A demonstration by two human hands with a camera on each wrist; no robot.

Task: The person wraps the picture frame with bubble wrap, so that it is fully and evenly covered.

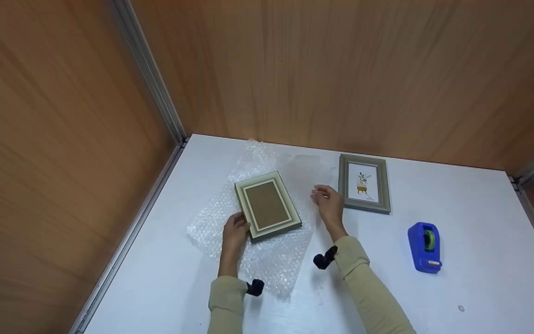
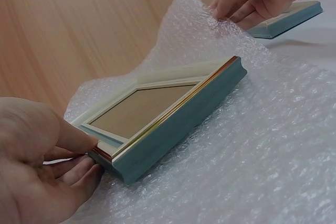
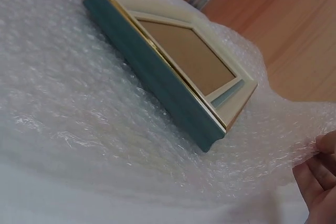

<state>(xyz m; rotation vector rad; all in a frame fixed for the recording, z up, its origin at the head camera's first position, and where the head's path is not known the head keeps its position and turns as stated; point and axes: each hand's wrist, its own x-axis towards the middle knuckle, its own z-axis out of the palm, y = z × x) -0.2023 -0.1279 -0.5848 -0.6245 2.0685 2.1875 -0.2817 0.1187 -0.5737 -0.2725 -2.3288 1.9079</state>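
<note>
A picture frame with a cream front, teal sides and a plain brown centre point(image 1: 268, 205) lies at a slant on a sheet of bubble wrap point(image 1: 211, 222). My left hand point(image 1: 235, 232) grips the frame's lower left edge, thumb on top and fingers at the side, as the left wrist view point(image 2: 47, 161) shows. To the right of the frame, my right hand point(image 1: 330, 208) pinches the edge of the bubble wrap, which rises a little in the right wrist view point(image 3: 294, 145).
A second frame point(image 1: 383, 185) with a plant picture lies just right of my right hand. Farther right stands a blue tape dispenser point(image 1: 422, 248). Wooden panels point(image 1: 295, 69) border the white table point(image 1: 480, 222) at the back and left.
</note>
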